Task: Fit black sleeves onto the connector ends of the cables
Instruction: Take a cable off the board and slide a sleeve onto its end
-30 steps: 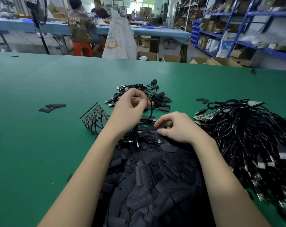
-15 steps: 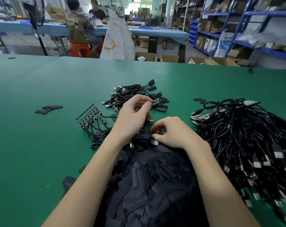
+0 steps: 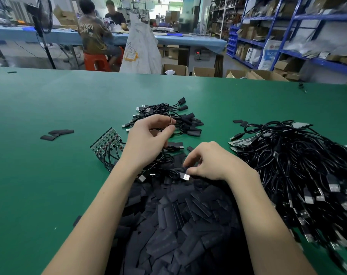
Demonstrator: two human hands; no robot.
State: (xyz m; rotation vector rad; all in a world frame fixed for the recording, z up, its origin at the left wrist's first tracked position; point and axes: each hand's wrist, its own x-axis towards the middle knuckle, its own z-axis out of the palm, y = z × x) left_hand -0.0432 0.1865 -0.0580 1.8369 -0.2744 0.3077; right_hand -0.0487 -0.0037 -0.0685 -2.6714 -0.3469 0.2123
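Observation:
A big heap of flat black sleeves point(image 3: 176, 221) lies in front of me between my forearms. My left hand point(image 3: 148, 139) is raised over the table and pinches the small circuit-board end of a black cable point(image 3: 171, 124) between thumb and fingers. My right hand point(image 3: 210, 163) rests on the top of the sleeve heap, fingers curled, pinching at a sleeve point(image 3: 185, 168) beside a silver USB plug point(image 3: 185, 177). Behind my left hand sits a small pile of sleeved cables point(image 3: 176, 120). A row of bare board ends point(image 3: 107, 141) lies to the left.
A large tangle of black USB cables point(image 3: 299, 175) fills the right side of the green table point(image 3: 49, 175). A few loose sleeves point(image 3: 56, 133) lie at the left. Beyond the table's far edge are people at a blue bench, a white sack and shelving.
My left hand has turned the cable's board end and drawn it slightly toward me. My right hand stays on the sleeve heap, fingers working at a sleeve.

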